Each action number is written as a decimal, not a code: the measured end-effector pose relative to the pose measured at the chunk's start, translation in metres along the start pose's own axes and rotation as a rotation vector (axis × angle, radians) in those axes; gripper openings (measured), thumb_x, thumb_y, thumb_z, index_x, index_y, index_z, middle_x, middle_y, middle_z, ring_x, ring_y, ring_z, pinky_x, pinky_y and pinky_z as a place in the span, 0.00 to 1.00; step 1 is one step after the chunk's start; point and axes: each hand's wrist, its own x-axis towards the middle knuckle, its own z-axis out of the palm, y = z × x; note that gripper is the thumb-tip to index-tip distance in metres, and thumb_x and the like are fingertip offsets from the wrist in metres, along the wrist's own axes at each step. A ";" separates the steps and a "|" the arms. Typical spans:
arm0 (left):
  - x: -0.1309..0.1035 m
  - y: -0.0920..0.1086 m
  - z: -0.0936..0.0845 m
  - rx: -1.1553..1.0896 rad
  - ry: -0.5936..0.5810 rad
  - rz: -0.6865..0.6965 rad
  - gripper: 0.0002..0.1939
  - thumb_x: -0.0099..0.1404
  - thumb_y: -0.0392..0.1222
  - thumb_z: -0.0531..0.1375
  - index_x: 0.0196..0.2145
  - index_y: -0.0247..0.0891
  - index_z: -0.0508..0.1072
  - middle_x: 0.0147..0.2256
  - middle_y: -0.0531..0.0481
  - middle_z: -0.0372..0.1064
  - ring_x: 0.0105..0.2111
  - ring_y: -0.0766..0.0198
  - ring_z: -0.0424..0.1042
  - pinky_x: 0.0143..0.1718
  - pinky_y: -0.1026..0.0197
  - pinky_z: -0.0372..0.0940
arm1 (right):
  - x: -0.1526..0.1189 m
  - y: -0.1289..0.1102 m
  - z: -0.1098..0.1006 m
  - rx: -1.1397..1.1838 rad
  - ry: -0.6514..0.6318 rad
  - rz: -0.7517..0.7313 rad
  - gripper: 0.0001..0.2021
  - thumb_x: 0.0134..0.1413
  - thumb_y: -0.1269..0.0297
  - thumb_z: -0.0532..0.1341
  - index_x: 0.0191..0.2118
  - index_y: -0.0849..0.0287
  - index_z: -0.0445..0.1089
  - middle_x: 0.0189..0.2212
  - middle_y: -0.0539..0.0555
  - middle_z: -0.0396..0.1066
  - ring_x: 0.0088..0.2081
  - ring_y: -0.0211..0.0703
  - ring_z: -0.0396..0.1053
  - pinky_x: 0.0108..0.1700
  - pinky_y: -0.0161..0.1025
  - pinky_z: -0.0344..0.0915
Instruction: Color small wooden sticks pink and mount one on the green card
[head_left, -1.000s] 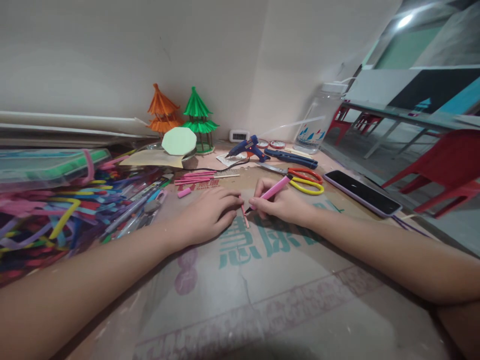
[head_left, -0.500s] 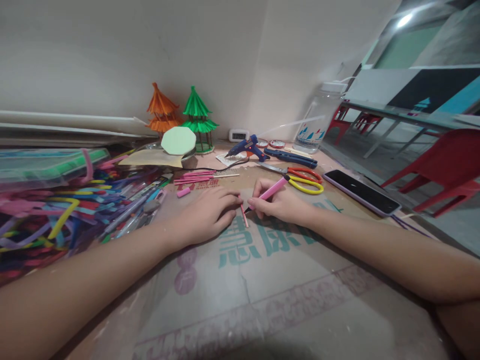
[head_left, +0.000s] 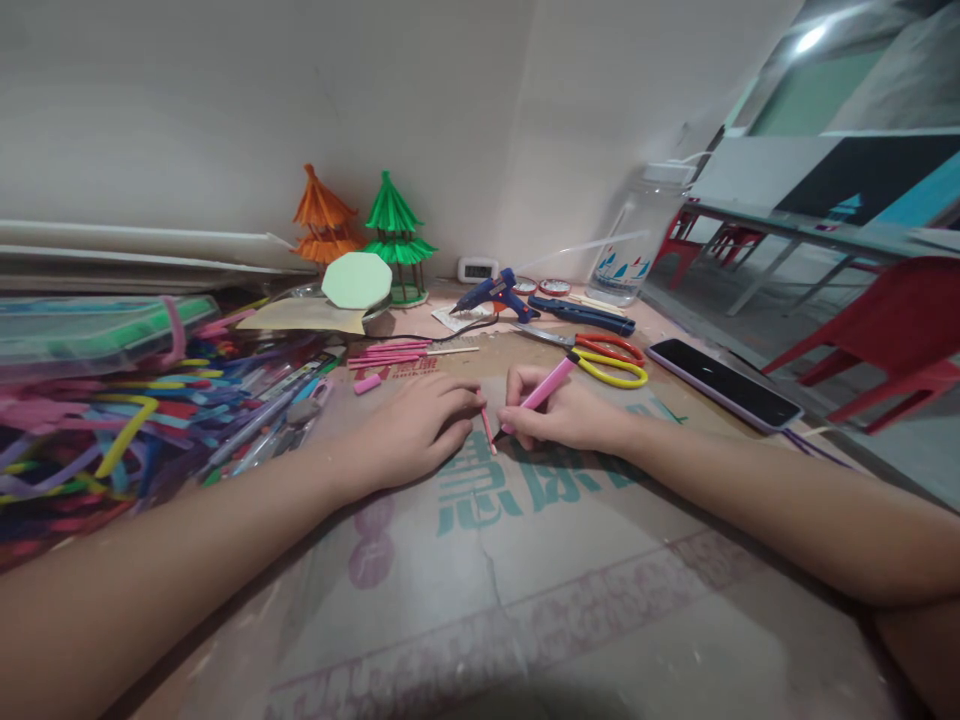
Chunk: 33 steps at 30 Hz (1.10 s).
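Note:
Under the fingertips of my left hand (head_left: 420,425) is the far end of a thin pink stick (head_left: 488,428), held against the cardboard-covered table (head_left: 420,590). My right hand (head_left: 559,408) grips a pink marker (head_left: 551,383), its dark tip touching or very close to the near part of the stick. The marker's pink cap (head_left: 367,384) lies beyond my left hand. Several pink sticks (head_left: 390,352) and one partly uncoloured stick are grouped behind it.
At the back stand an orange pavilion (head_left: 322,215), a green pavilion (head_left: 396,225), a glue gun (head_left: 491,290) and a bottle (head_left: 626,240). Scissors (head_left: 611,360) and a phone (head_left: 724,383) lie right; pipe cleaners (head_left: 112,440) heap left.
The marker's tip has moved down along the stick, toward its near end, with my right hand shifting slightly. My left hand and the stick have stayed in place.

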 end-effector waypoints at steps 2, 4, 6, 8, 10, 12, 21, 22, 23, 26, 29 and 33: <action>0.000 0.000 0.000 -0.005 0.000 -0.003 0.17 0.74 0.42 0.51 0.54 0.38 0.75 0.58 0.42 0.70 0.58 0.50 0.68 0.60 0.44 0.64 | 0.000 0.000 0.000 0.012 -0.009 0.000 0.15 0.57 0.58 0.66 0.31 0.56 0.60 0.18 0.44 0.69 0.19 0.32 0.64 0.21 0.30 0.58; 0.000 0.000 0.000 -0.012 0.001 -0.004 0.17 0.74 0.42 0.52 0.53 0.38 0.75 0.58 0.42 0.71 0.58 0.50 0.68 0.60 0.43 0.64 | 0.000 -0.001 0.000 0.021 -0.018 -0.001 0.15 0.56 0.58 0.67 0.31 0.56 0.60 0.18 0.44 0.69 0.19 0.32 0.64 0.21 0.30 0.58; 0.000 0.000 0.000 -0.020 0.000 -0.003 0.17 0.74 0.42 0.51 0.53 0.38 0.75 0.57 0.42 0.71 0.58 0.50 0.68 0.60 0.43 0.64 | 0.000 -0.002 -0.001 0.027 -0.029 -0.001 0.14 0.56 0.59 0.67 0.31 0.56 0.60 0.17 0.44 0.69 0.19 0.32 0.65 0.22 0.30 0.59; 0.000 0.001 0.000 -0.029 0.004 -0.004 0.16 0.74 0.42 0.52 0.52 0.39 0.75 0.57 0.42 0.71 0.57 0.50 0.69 0.60 0.43 0.64 | 0.000 -0.003 0.000 0.031 -0.041 0.001 0.15 0.56 0.58 0.67 0.31 0.56 0.60 0.17 0.44 0.68 0.19 0.33 0.65 0.23 0.30 0.60; 0.000 0.001 0.000 -0.032 0.008 -0.009 0.16 0.74 0.42 0.52 0.53 0.39 0.75 0.57 0.42 0.71 0.57 0.51 0.69 0.60 0.43 0.64 | 0.000 -0.003 0.000 0.037 -0.058 0.004 0.15 0.57 0.57 0.66 0.30 0.56 0.60 0.18 0.44 0.69 0.20 0.33 0.66 0.23 0.30 0.60; 0.000 0.000 0.000 -0.028 0.008 -0.012 0.17 0.74 0.42 0.52 0.54 0.39 0.74 0.57 0.42 0.71 0.57 0.51 0.68 0.60 0.44 0.64 | 0.000 -0.003 -0.001 0.047 -0.077 0.014 0.15 0.57 0.57 0.66 0.30 0.56 0.60 0.18 0.45 0.69 0.20 0.33 0.66 0.23 0.30 0.60; 0.001 0.002 0.000 -0.018 0.018 -0.014 0.16 0.74 0.43 0.51 0.53 0.38 0.74 0.55 0.42 0.72 0.55 0.51 0.70 0.58 0.45 0.66 | 0.003 -0.001 -0.002 0.105 0.088 -0.057 0.15 0.63 0.52 0.59 0.34 0.59 0.66 0.20 0.48 0.69 0.19 0.33 0.59 0.22 0.31 0.54; 0.001 0.002 -0.001 -0.019 0.021 -0.021 0.16 0.74 0.43 0.52 0.53 0.38 0.74 0.54 0.42 0.72 0.55 0.51 0.70 0.58 0.45 0.66 | 0.003 -0.001 -0.002 0.099 0.105 -0.065 0.14 0.63 0.53 0.59 0.34 0.59 0.67 0.20 0.48 0.69 0.20 0.33 0.59 0.22 0.32 0.54; 0.001 0.002 -0.001 -0.020 0.023 -0.025 0.16 0.74 0.43 0.52 0.52 0.38 0.74 0.54 0.42 0.73 0.55 0.51 0.70 0.58 0.45 0.66 | 0.003 -0.001 -0.001 0.082 0.118 -0.062 0.13 0.63 0.54 0.59 0.34 0.59 0.67 0.20 0.48 0.69 0.20 0.33 0.59 0.22 0.32 0.54; 0.001 0.003 -0.001 -0.021 0.024 -0.025 0.15 0.74 0.43 0.52 0.52 0.38 0.74 0.55 0.42 0.72 0.55 0.51 0.70 0.58 0.46 0.66 | 0.004 -0.001 0.000 0.009 0.146 -0.041 0.10 0.61 0.58 0.60 0.33 0.59 0.66 0.19 0.47 0.68 0.21 0.34 0.61 0.23 0.32 0.56; 0.001 0.003 -0.001 -0.023 0.024 -0.027 0.15 0.74 0.43 0.52 0.52 0.38 0.74 0.54 0.42 0.72 0.55 0.51 0.70 0.58 0.45 0.66 | 0.005 -0.001 0.000 -0.024 0.161 -0.024 0.10 0.62 0.59 0.60 0.33 0.58 0.65 0.19 0.47 0.68 0.21 0.34 0.61 0.23 0.32 0.56; 0.001 0.004 -0.002 -0.025 0.012 -0.040 0.16 0.75 0.44 0.51 0.52 0.38 0.73 0.54 0.42 0.72 0.55 0.51 0.70 0.58 0.45 0.66 | 0.006 0.000 0.001 -0.039 0.161 -0.009 0.10 0.62 0.57 0.59 0.33 0.58 0.65 0.20 0.47 0.69 0.21 0.34 0.62 0.23 0.32 0.57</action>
